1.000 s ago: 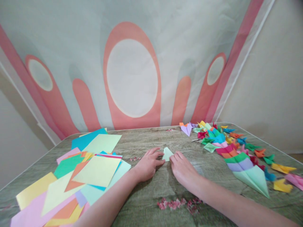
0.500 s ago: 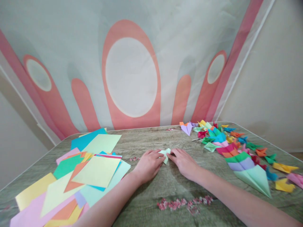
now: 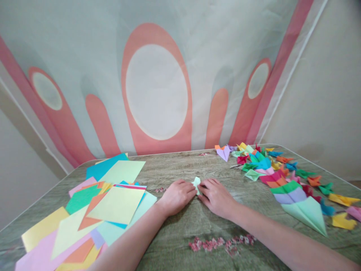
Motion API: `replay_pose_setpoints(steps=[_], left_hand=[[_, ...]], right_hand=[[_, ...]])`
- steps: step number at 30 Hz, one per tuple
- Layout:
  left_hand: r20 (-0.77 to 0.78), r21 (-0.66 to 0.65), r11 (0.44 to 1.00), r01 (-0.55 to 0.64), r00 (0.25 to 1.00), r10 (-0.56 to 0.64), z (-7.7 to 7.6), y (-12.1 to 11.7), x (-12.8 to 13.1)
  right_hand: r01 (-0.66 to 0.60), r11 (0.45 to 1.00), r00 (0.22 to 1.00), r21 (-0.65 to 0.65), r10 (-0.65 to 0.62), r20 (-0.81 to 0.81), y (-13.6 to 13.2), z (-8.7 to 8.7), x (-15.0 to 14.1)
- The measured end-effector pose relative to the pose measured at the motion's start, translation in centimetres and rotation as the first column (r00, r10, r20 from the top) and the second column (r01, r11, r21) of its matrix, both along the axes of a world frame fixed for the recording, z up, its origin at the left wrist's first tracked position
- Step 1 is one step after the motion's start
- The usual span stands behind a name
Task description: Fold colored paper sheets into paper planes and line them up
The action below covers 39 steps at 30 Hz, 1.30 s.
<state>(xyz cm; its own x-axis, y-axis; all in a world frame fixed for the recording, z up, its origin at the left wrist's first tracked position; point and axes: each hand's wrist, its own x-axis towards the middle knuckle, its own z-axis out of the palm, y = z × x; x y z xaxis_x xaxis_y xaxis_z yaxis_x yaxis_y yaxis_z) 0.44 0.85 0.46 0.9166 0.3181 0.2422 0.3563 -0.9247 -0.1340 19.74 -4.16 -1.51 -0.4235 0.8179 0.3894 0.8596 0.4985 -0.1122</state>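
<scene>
Between my two hands a small piece of pale green folded origami paper [image 3: 196,182] sits on the table; most of it is covered by fingers. My left hand [image 3: 179,195] lies palm down at its left side, fingers closed together against its edge. From the right, my right hand [image 3: 216,195] pinches the paper, with thumb and fingertips bent around its side. The fine folds are too small to make out.
A loose pile of coloured paper squares [image 3: 117,205] covers the table's left side. On the right lie nested paper planes [image 3: 306,212] and many small folded paper figures [image 3: 314,181]. The wood-patterned tabletop [image 3: 169,244] carries a printed blossom strip. A patterned cloth [image 3: 158,94] hangs behind.
The paper shows narrower than before, its right wing now folded in or hidden. My right hand has come slightly lower around it; my left hand has barely moved.
</scene>
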Motion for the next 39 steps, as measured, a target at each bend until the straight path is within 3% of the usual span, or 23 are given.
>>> replay_pose_setpoints(steps=[6,13,22,33,39], left_hand=[[0.086,-0.072,0.996,-0.055,0.994,0.061,-0.4,-0.1,0.4],[0.126,-0.167,0.986,-0.016,0.991,0.038,-0.5,0.1,0.2],[0.02,0.018,0.995,-0.099,0.995,0.098,-0.5,-1.3,1.5],[-0.051,-0.022,0.987,-0.161,0.986,0.16,0.1,-1.9,1.8],[-0.066,-0.036,0.984,-0.173,0.983,0.17,0.2,-1.9,2.0]], right_hand=[[-0.005,1.0,1.0,0.022,0.005,0.026,-0.2,-0.4,-0.2],[-0.09,0.996,0.995,0.028,0.089,0.043,0.1,-0.8,0.6],[-0.101,0.99,0.988,0.094,0.089,0.126,0.3,-0.3,1.3],[-0.186,0.98,0.964,0.068,0.169,0.206,0.8,-0.4,1.8],[-0.112,0.993,0.993,-0.022,0.112,-0.026,0.6,0.0,1.8]])
